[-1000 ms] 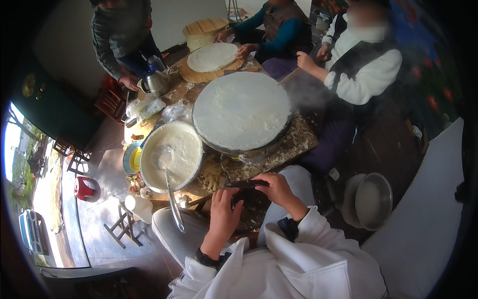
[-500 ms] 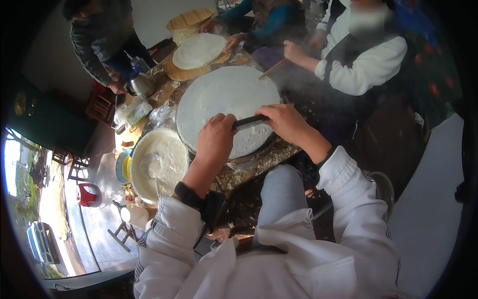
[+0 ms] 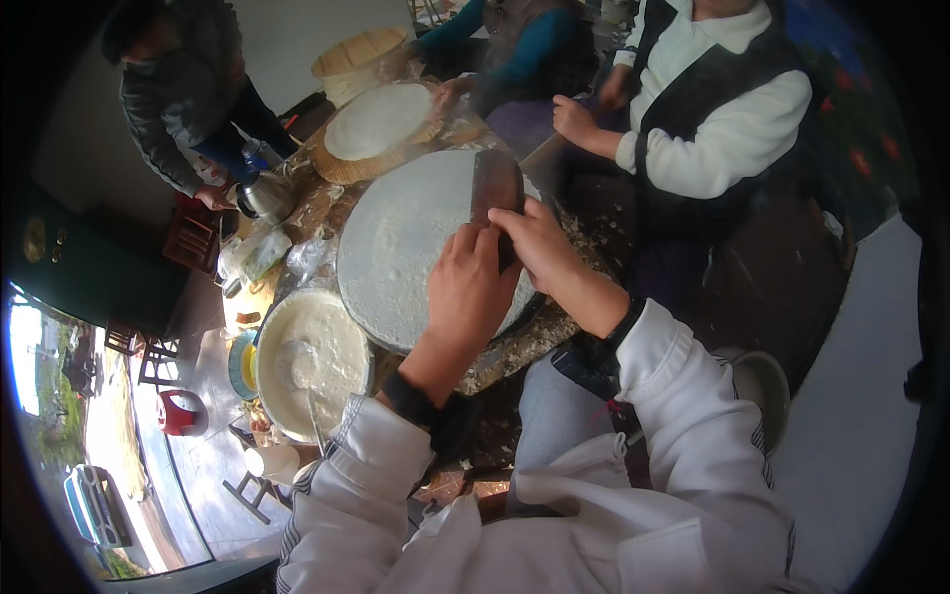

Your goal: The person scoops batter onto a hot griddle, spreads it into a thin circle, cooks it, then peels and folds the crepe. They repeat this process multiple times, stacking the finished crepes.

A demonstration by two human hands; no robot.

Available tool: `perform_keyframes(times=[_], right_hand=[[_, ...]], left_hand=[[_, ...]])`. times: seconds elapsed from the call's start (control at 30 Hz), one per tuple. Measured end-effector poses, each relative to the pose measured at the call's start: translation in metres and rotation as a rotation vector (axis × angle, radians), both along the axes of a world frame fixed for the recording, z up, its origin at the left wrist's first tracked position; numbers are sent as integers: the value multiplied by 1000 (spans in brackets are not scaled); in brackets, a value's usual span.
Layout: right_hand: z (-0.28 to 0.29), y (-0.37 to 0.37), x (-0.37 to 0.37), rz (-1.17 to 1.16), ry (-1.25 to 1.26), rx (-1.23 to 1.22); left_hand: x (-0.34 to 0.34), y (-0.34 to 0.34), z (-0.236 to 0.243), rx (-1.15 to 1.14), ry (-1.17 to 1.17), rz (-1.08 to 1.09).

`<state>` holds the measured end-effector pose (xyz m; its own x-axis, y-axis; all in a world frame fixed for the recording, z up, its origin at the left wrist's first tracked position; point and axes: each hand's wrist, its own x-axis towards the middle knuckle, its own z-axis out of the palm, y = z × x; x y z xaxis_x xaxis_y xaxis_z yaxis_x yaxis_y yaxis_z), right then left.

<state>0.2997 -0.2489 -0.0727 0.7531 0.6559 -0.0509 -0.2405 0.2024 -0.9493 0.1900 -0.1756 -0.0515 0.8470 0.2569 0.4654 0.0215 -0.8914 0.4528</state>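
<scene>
Both my hands grip a flat dark-brown wooden scraper [image 3: 496,185] over the right part of a large round griddle [image 3: 396,233]. A pale layer of batter covers the griddle, lumpy toward the near side. My left hand [image 3: 472,284] closes around the near end of the scraper. Against it, my right hand [image 3: 542,247] holds the scraper's right side, its thumb on the top edge. The scraper's broad face is turned up into view; whether its lower edge touches the batter I cannot tell. A big bowl of batter [image 3: 262,371] stands left of the griddle, a thin handle [image 3: 315,411] leaning in it.
Beyond the griddle, a thin round sheet [image 3: 381,121] lies on a woven tray [image 3: 341,168], a person's hands beside it. Another person sits at the right with a fist [image 3: 576,121] near a wooden stick. Someone at the far left holds a metal kettle [image 3: 265,196]. Plastic bags [image 3: 252,252] lie nearby.
The scraper has swung from lying nearly edge-on across the griddle to pointing away, its broad face showing. My left hand has moved right, close to my right hand.
</scene>
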Motion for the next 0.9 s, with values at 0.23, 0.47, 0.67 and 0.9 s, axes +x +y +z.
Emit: perform_keyframes(times=[0.23,0.47,0.67,0.9], right_hand=[[14,-8,39,185,-1260,-628],[0,19,62,144,-1417,-417],[-27,3,64,101,-1408,-714],[-39,-27,21,-11,-1527,-799]], left_hand=[[22,52,8,290,-100,-70],[64,75,-21,145,126,-73],[60,81,-43,128,189,-126],[38,64,-72,227,185,-162]])
